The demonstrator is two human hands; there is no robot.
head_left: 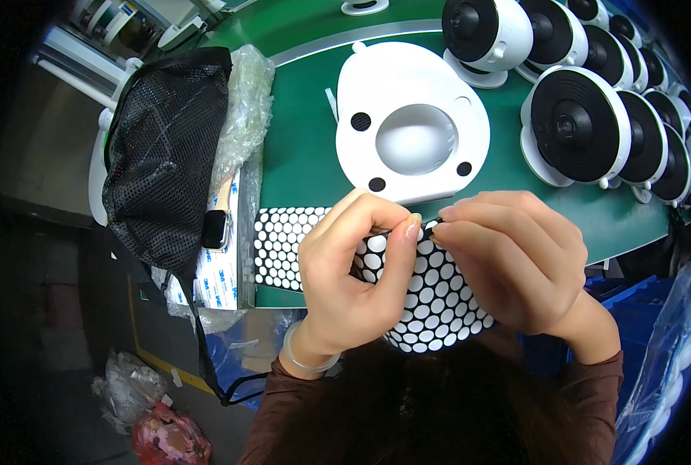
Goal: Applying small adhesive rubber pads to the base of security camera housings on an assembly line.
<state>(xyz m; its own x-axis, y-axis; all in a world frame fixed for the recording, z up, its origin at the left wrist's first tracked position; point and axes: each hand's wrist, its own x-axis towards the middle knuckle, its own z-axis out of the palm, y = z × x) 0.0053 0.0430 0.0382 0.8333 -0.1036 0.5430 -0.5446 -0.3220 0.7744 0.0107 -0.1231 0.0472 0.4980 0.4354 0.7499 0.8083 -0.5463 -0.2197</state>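
Observation:
A bent sheet of round white-faced adhesive pads (438,310), black between the dots, hangs over the front edge of the bench. My left hand (345,287) pinches its upper edge between thumb and forefinger. Close beside it, my right hand (520,260) has its fingertips pressed together at the same edge; whether a single pad is between them is hidden. Just beyond my hands lies a white rounded plastic housing (407,70) with a bowl-shaped hollow. Three black round pads are on its face, one of them a lower pad (377,184) near my left fingers.
Several white devices with black round fronts (578,124) stand at the right. A black mesh bag (163,155), bubble wrap (245,108) and a smartwatch (215,229) are at the left. Another dotted sheet section (283,248) lies flat on the green bench (303,147). Bagged rubbish (171,438) sits on the floor.

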